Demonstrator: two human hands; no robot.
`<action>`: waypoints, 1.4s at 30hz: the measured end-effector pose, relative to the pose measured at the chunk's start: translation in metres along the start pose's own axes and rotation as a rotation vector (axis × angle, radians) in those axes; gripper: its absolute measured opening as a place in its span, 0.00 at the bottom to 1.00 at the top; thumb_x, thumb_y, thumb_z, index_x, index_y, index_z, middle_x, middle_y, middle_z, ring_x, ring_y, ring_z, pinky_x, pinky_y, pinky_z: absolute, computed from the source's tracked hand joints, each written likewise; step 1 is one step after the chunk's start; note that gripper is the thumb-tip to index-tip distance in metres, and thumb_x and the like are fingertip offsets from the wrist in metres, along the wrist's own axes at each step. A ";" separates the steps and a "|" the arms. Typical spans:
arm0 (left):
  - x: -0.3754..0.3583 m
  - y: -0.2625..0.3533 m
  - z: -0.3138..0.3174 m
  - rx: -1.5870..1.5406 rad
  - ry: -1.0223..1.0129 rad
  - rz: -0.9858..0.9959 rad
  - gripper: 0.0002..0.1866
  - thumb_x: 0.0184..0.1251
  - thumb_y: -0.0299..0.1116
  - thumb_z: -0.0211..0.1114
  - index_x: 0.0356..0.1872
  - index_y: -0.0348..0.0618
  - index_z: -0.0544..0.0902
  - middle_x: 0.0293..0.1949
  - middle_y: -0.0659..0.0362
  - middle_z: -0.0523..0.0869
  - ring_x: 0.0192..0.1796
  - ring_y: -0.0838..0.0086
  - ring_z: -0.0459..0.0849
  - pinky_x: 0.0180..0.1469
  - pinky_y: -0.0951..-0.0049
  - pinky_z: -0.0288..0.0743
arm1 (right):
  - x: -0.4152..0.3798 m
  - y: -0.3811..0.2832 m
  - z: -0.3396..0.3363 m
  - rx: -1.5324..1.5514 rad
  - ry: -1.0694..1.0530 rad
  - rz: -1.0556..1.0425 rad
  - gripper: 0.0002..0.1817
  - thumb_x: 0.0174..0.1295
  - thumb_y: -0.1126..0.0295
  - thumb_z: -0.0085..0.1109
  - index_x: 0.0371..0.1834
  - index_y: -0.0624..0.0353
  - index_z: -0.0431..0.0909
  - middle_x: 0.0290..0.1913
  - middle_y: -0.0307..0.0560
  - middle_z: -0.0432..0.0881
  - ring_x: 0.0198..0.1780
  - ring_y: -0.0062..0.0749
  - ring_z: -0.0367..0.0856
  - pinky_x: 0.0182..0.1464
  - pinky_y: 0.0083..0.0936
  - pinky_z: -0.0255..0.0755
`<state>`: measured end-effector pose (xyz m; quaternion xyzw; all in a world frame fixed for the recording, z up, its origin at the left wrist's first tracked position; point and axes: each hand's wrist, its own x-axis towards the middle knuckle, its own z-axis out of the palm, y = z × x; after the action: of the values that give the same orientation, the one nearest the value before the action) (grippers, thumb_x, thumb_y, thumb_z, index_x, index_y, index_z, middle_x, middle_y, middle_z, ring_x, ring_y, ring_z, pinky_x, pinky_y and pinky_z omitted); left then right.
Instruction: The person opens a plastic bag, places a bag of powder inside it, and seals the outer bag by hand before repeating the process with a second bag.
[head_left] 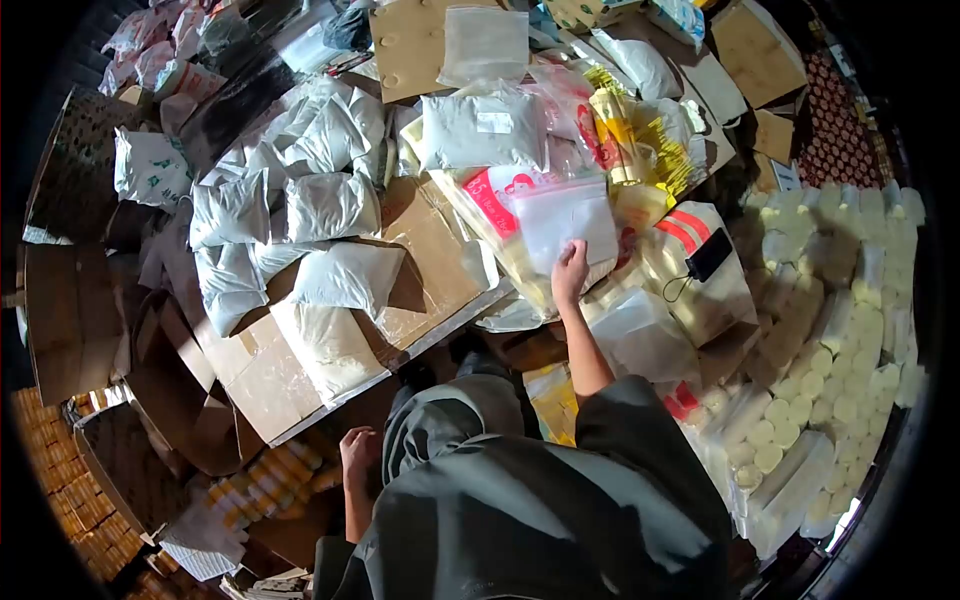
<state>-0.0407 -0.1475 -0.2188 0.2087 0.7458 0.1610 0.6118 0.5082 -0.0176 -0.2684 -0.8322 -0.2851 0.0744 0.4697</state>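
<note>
My right hand (570, 273) is closed on the lower edge of a flat, clear plastic bag (566, 220), perhaps a stack of them. This bag lies over larger printed sacks with a red label (492, 203). Just behind it rests a filled white bag (482, 130) with a small sticker. Low at my side hangs my left hand (360, 458), fingers loosely curled and apart, holding nothing that I can see. Nearest to it on the table is a plump cream-white bag (328, 350), with several filled white bags (332, 207) beyond.
Cardboard (425, 240) covers part of the table. A black phone-like device (709, 255) with a cord lies on a striped sack at right. Many pale rolls in clear wrap (800, 400) are stacked on the right. Open cardboard boxes (170, 380) stand at left.
</note>
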 end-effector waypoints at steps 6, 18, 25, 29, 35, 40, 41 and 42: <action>0.033 0.004 -0.010 -0.110 -0.106 0.156 0.08 0.68 0.26 0.58 0.42 0.35 0.83 0.33 0.54 0.87 0.32 0.73 0.86 0.35 0.76 0.80 | 0.047 -0.055 0.058 0.290 0.133 -0.073 0.04 0.69 0.73 0.49 0.42 0.61 0.71 0.32 0.52 0.77 0.35 0.42 0.78 0.40 0.32 0.72; -0.003 0.107 0.035 -0.053 -0.132 0.376 0.19 0.69 0.32 0.63 0.59 0.40 0.75 0.44 0.60 0.84 0.42 0.79 0.82 0.40 0.79 0.76 | -0.075 -0.171 0.069 0.184 -0.503 -0.173 0.04 0.70 0.72 0.51 0.39 0.59 0.75 0.33 0.53 0.81 0.36 0.38 0.83 0.37 0.32 0.75; -0.036 0.201 0.078 -0.712 -0.367 0.218 0.28 0.75 0.49 0.52 0.66 0.39 0.68 0.58 0.48 0.78 0.60 0.59 0.78 0.58 0.57 0.76 | -0.186 -0.218 0.038 0.388 -1.163 -0.628 0.08 0.63 0.74 0.55 0.44 0.64 0.77 0.39 0.52 0.83 0.42 0.51 0.81 0.45 0.37 0.74; 0.031 0.136 0.058 -0.261 -0.410 0.465 0.18 0.71 0.35 0.56 0.57 0.36 0.75 0.52 0.47 0.81 0.53 0.60 0.82 0.49 0.59 0.81 | -0.198 -0.213 0.013 0.271 -1.324 -0.880 0.06 0.59 0.74 0.55 0.39 0.60 0.77 0.41 0.48 0.80 0.47 0.44 0.79 0.53 0.34 0.70; 0.006 0.125 0.063 -0.438 -0.230 0.176 0.13 0.71 0.31 0.59 0.46 0.28 0.80 0.39 0.51 0.87 0.37 0.68 0.87 0.41 0.70 0.82 | -0.191 -0.188 -0.009 0.144 -1.569 -0.641 0.11 0.63 0.71 0.56 0.47 0.61 0.79 0.45 0.52 0.83 0.50 0.50 0.80 0.54 0.37 0.73; -0.039 0.137 0.068 -0.338 -0.051 0.240 0.12 0.67 0.33 0.65 0.35 0.31 0.86 0.28 0.60 0.86 0.27 0.82 0.79 0.30 0.83 0.71 | -0.198 -0.185 0.014 0.189 -1.512 -0.219 0.22 0.65 0.62 0.62 0.56 0.66 0.76 0.49 0.59 0.84 0.50 0.47 0.85 0.52 0.34 0.78; -0.032 0.126 0.063 -0.173 -0.023 0.276 0.11 0.65 0.33 0.67 0.34 0.33 0.87 0.26 0.63 0.85 0.27 0.85 0.76 0.31 0.83 0.69 | -0.207 -0.180 0.026 0.249 -1.481 -0.078 0.22 0.65 0.63 0.62 0.55 0.67 0.77 0.47 0.59 0.85 0.48 0.44 0.86 0.50 0.32 0.79; -0.043 0.132 0.064 -0.088 0.025 0.332 0.09 0.62 0.32 0.68 0.33 0.34 0.88 0.23 0.66 0.83 0.26 0.86 0.75 0.30 0.82 0.68 | -0.209 -0.189 0.031 0.232 -1.469 -0.086 0.21 0.65 0.63 0.63 0.54 0.69 0.77 0.45 0.59 0.86 0.45 0.39 0.87 0.48 0.29 0.80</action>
<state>0.0438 -0.0569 -0.1296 0.2998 0.7009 0.2950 0.5761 0.2471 -0.0331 -0.1597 -0.5012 -0.5481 0.6229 0.2456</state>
